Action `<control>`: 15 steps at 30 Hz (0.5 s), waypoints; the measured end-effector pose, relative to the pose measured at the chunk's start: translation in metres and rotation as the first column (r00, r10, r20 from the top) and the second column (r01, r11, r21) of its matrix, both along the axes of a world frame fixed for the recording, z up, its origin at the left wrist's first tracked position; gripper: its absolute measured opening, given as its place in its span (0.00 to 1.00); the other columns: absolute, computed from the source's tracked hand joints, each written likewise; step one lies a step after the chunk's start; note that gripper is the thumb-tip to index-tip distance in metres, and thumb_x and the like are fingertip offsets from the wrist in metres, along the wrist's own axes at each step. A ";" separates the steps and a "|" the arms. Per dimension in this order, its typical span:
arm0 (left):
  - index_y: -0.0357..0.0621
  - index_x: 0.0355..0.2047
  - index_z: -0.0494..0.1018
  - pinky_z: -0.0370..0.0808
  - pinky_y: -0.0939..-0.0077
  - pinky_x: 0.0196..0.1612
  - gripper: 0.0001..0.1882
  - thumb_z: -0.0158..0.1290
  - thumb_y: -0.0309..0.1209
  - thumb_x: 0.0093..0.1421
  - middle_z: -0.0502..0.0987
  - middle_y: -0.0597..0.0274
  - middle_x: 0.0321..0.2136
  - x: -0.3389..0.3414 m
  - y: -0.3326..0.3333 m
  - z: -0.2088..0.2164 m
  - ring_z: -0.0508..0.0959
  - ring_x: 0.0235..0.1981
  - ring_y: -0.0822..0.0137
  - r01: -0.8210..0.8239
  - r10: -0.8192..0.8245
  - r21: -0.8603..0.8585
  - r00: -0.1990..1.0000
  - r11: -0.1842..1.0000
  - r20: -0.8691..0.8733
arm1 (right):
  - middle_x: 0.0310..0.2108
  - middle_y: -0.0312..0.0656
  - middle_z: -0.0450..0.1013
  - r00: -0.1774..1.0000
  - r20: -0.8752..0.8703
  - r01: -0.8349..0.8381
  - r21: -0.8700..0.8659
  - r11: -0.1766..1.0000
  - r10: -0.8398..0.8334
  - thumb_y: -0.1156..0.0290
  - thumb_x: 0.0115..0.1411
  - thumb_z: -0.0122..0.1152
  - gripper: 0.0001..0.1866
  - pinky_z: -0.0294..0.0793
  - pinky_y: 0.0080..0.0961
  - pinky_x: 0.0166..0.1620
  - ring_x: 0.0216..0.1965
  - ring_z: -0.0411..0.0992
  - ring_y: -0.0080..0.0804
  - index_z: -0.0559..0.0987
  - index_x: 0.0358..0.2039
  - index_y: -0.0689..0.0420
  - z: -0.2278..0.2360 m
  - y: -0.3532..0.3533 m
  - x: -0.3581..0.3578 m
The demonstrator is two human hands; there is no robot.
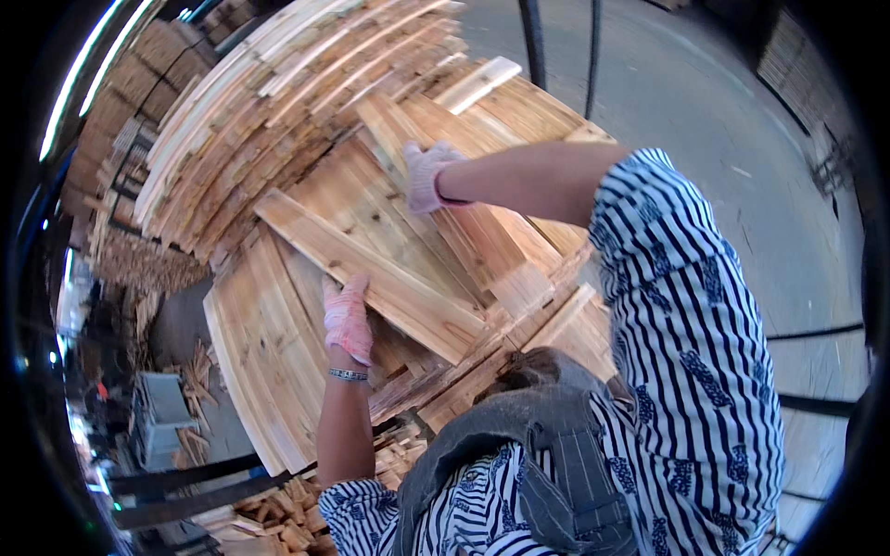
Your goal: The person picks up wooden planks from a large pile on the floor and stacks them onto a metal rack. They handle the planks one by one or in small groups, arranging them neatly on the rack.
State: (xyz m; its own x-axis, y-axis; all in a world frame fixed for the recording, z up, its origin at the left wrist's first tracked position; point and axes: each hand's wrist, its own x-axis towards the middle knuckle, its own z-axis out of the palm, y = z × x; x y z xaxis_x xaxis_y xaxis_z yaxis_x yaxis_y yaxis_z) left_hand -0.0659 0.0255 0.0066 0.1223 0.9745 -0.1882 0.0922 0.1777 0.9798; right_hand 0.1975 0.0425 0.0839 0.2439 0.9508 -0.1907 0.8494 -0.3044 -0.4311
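Note:
My left hand [346, 320], in a pinkish knit glove, grips the near edge of a flat wooden board [371, 278] that slants from upper left to lower right. My right hand [431, 176], also gloved, is closed over a second wooden board [482, 248] lying at a similar slant farther right. Its fingers are partly hidden behind the board's edge. Beneath both boards spreads a layer of wide wooden planks [250, 338], some with dark knots. A short pale wood piece [477, 85] rests on the planks beyond my right hand.
A tall stack of boards [306, 102] rises just beyond the planks. Scrap wood pieces [283, 519] are heaped below at the near left. Farther left stands a grey plastic bin [162, 417]. Dark upright bars [532, 42] rise at the far side, and grey floor [742, 185] stretches to the right.

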 end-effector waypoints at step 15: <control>0.33 0.73 0.47 0.66 0.67 0.65 0.45 0.59 0.34 0.64 0.66 0.49 0.64 0.011 -0.017 0.000 0.68 0.62 0.58 -0.020 0.019 0.043 0.999 0.999 0.034 | 0.45 0.63 0.77 0.967 0.253 0.015 0.090 0.996 -0.038 0.57 0.45 0.72 0.41 0.77 0.44 0.52 0.50 0.77 0.57 0.68 0.58 0.60 -0.038 -0.023 0.213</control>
